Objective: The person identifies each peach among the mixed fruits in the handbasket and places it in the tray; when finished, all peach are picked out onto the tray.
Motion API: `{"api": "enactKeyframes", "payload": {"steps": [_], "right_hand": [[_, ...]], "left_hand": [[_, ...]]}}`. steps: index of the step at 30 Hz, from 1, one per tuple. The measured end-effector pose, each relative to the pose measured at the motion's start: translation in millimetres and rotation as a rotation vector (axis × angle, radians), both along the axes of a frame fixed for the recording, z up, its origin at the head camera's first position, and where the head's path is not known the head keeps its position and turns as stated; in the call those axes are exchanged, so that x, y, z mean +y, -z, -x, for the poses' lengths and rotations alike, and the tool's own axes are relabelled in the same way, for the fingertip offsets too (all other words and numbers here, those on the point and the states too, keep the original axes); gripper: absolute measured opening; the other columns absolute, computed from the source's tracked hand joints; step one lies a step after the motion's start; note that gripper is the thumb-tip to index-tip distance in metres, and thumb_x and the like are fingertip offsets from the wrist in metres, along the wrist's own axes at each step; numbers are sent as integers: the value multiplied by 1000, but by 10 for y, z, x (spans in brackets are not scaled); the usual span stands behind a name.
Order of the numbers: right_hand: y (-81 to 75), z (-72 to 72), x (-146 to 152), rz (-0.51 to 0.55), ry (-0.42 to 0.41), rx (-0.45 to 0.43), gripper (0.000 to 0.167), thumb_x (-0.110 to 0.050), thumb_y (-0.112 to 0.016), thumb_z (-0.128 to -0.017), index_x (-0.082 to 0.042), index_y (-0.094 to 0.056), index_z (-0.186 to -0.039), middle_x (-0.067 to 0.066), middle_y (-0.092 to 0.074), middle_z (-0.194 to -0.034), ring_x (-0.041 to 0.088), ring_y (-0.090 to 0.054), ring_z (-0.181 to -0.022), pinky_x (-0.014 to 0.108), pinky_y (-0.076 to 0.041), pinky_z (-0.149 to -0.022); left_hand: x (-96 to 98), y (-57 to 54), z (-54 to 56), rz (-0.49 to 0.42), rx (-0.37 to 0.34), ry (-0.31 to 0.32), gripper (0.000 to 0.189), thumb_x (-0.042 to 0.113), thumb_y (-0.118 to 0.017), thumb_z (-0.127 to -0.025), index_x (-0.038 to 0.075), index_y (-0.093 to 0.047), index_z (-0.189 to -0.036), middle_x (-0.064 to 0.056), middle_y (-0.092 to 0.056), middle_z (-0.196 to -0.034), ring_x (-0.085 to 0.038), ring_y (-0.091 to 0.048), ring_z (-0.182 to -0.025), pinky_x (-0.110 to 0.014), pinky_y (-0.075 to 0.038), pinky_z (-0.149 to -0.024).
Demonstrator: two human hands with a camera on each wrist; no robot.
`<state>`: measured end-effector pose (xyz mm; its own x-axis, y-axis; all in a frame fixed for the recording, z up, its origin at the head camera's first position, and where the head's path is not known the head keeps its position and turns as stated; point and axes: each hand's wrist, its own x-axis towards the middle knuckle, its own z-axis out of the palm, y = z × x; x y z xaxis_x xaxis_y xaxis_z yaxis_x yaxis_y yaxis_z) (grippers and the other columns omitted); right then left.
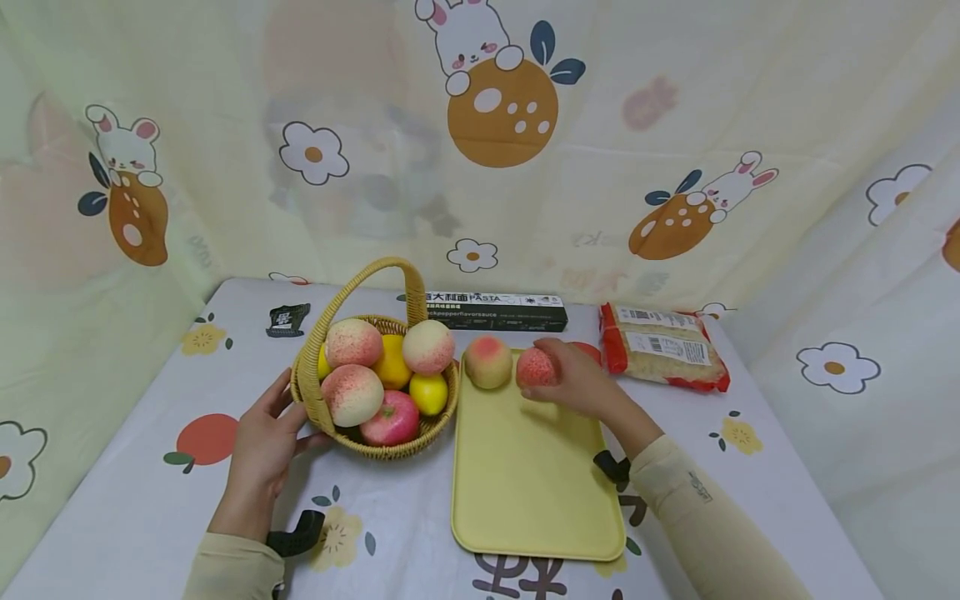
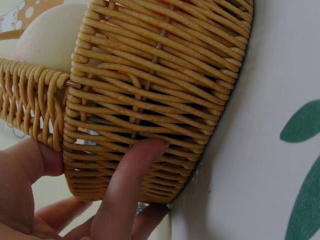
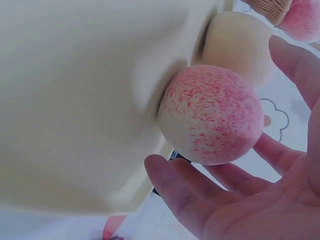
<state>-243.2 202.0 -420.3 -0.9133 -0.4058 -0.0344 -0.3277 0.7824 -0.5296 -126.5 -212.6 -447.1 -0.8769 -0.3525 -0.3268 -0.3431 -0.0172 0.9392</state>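
Note:
A woven basket [image 1: 446, 417] with a tall handle holds several peaches [image 1: 352, 396], a pink apple [image 1: 392, 419], an orange fruit and yellow lemons [image 1: 428, 394]. At its left side my left hand [image 1: 264, 442] rests against the weave with fingers spread; in the left wrist view one finger presses on the wall. A speckled pink-and-white peach [image 3: 210, 115] sits at the far end of the yellow tray [image 1: 536, 483]. Around this peach my right hand [image 1: 573, 379] spreads its fingers, the thumb apart from it in the right wrist view. Left of it lies a paler peach [image 1: 488, 362].
Behind the tray stands a black pasta box [image 1: 495, 312]. A red-edged clear packet [image 1: 663, 347] lies at the back right. A small black packet [image 1: 288, 320] is at the back left, by the curtain [image 1: 375, 217].

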Motion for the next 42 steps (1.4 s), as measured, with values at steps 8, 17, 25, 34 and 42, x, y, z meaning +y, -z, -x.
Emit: {"api": "enactKeyframes", "payload": {"steps": [8, 17, 25, 34, 42], "right_hand": [[-50, -182, 136, 56, 21, -30, 85, -42, -86, -86, -11, -48, -156, 15, -54, -156, 43, -55, -138, 63, -51, -113], [-162, -370, 185, 107, 69, -16, 76, -44, -81, -92, -15, -48, -155, 13, -54, -156, 48, -56, -138, 59, -61, -98], [-345, -524, 20, 145, 2, -13, 80, -45, -81, -91, -15, -46, -157, 13, -53, -158, 43, -57, -139, 61, -60, -101], [-420, -596, -197, 182, -89, 0, 82, -45, -83, -90, -18, -46, -158, 11, -52, -160, 39, -58, -139, 60, -59, -103], [-435, -537, -403, 198, -139, -5, 85, -45, -84, -89, -14, -46, -159, 13, -52, -161, 40, -60, -137, 61, -56, -107]], "left_hand": [[6, -4, 1, 6, 1, -5, 76, 20, -61, -104, 34, -25, -169, -9, -33, -173, -34, -52, -141, -32, -67, -77], [5, -13, 1, 2, 0, -5, 75, 21, -61, -104, 34, -25, -169, -8, -33, -173, -32, -52, -140, -31, -67, -79], [-10, 4, -10, 5, -3, 1, 75, 28, -64, -105, 36, -25, -168, -9, -33, -173, -34, -53, -140, -31, -67, -79], [-6, 5, 1, 14, 3, 2, 75, 29, -64, -105, 34, -24, -169, -10, -33, -173, -34, -53, -141, -32, -67, -78], [-4, 7, -7, 8, 5, 1, 76, 27, -64, -105, 33, -24, -169, -11, -32, -173, -35, -52, -141, -32, -67, -78]]}}
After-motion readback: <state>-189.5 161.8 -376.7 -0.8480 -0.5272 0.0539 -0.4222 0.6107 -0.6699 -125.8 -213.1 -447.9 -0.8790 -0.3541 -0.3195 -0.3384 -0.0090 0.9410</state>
